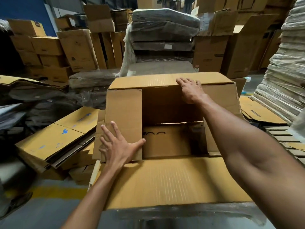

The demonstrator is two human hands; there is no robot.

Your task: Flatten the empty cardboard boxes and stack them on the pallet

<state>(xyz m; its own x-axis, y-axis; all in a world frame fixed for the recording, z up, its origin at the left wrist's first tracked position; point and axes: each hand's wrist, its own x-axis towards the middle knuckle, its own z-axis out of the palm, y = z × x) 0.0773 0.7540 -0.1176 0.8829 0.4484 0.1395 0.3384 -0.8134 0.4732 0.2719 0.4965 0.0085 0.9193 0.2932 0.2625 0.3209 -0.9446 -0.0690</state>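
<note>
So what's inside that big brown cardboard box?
Inside the open brown cardboard box only its bottom flaps show, with black printed marks; no goods. The left side flap, under the left hand, covers the left part; the right arm covers part of the right wall.

Box (173, 179) at the left hand (118, 146) tan-brown; flattened boxes (54, 142) left of it tan, blue marks; floor stripe (54, 190) yellow.

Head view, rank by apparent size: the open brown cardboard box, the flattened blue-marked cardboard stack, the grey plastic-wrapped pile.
Largest: open brown cardboard box.
Then flattened blue-marked cardboard stack and grey plastic-wrapped pile look alike; pile sits farther.
</note>
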